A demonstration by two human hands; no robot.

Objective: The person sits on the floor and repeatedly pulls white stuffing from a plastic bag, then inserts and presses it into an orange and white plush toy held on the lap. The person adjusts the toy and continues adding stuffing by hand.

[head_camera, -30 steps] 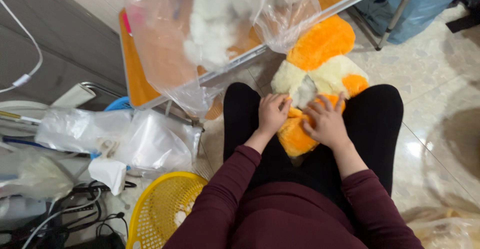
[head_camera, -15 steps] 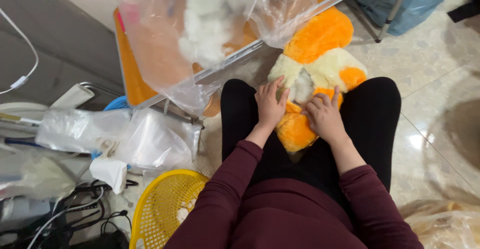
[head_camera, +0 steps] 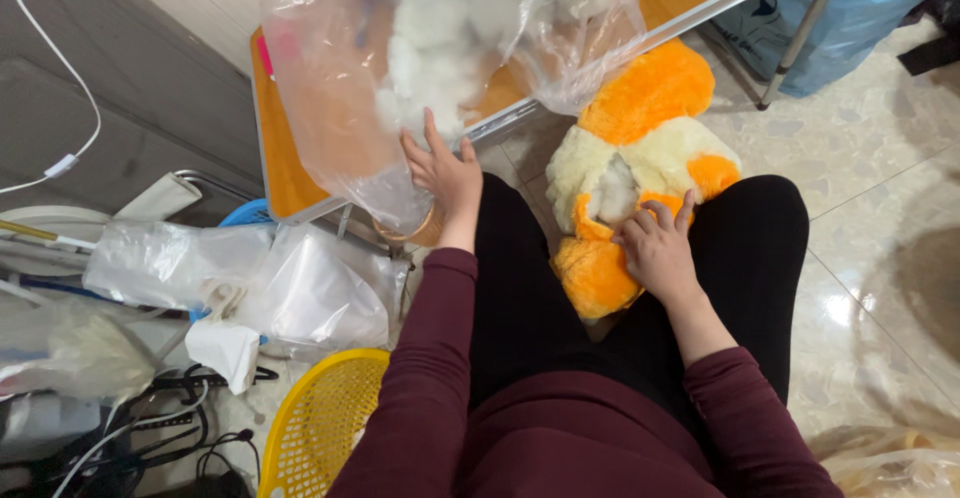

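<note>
My left hand point(head_camera: 445, 173) reaches up open-fingered at the bag point(head_camera: 400, 68) of stuffing above the toy point(head_camera: 640, 168), my right hand point(head_camera: 655, 248) spread flat on the toy in my lap, best pinned firmly, opening up.

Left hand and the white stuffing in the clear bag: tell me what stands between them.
The clear plastic bag itself. The left hand presses against its outside wall, and the white stuffing lies behind the film. The bag's opening is not visible. The right hand rests on the orange plush toy.
</note>
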